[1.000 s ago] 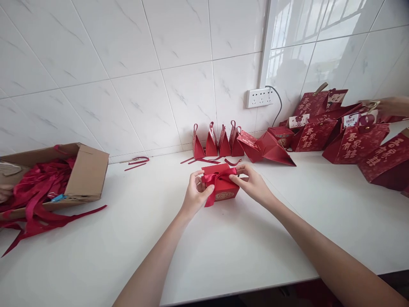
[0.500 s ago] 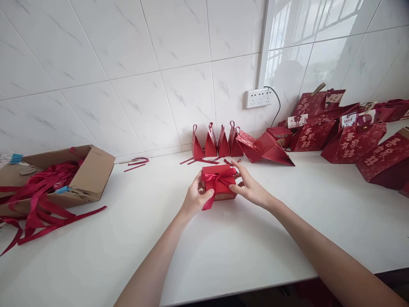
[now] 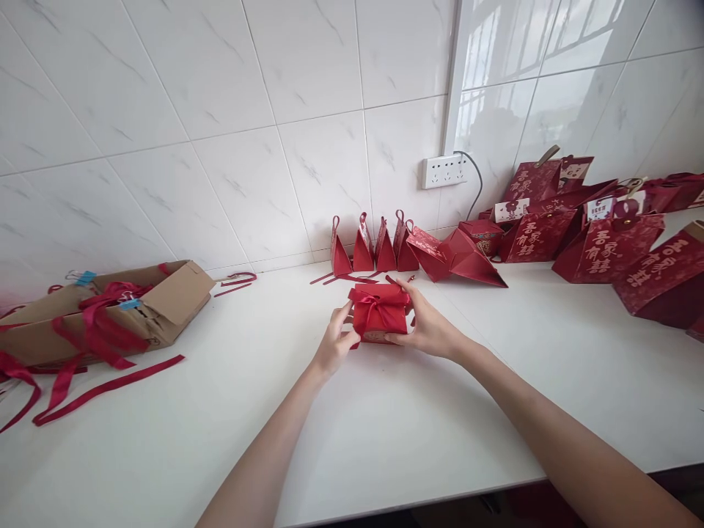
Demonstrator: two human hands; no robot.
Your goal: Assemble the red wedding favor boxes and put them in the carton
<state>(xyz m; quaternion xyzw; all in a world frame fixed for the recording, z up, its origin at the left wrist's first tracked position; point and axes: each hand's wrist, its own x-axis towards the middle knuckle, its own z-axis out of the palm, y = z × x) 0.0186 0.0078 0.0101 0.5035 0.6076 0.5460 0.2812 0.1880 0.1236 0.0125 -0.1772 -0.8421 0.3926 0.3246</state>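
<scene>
A small red gift box [image 3: 382, 334] with a red ribbon bow [image 3: 376, 304] tied at its top front is between my two hands on the white counter. My left hand [image 3: 334, 341] grips its left side, thumb at the lower front corner near a ribbon tail. Around the right side, my right hand [image 3: 429, 326] has its thumb along the lower front and its fingers behind the edge. Snippets of dark red ribbon [image 3: 352, 279] lie just behind the box.
At left, a cardboard box [image 3: 176, 293] holds red ribbons that spill onto the counter [image 3: 220, 433]. Small triangular red boxes [image 3: 363, 249] line the tiled wall. Larger red gift boxes [image 3: 605, 246] crowd the right. A power strip [image 3: 444, 171] is on the wall.
My right thumb has moved down from the bow to the box's lower front. The left ribbon tail hangs differently. The cardboard box at left has shifted and tipped, its ribbons sagging.
</scene>
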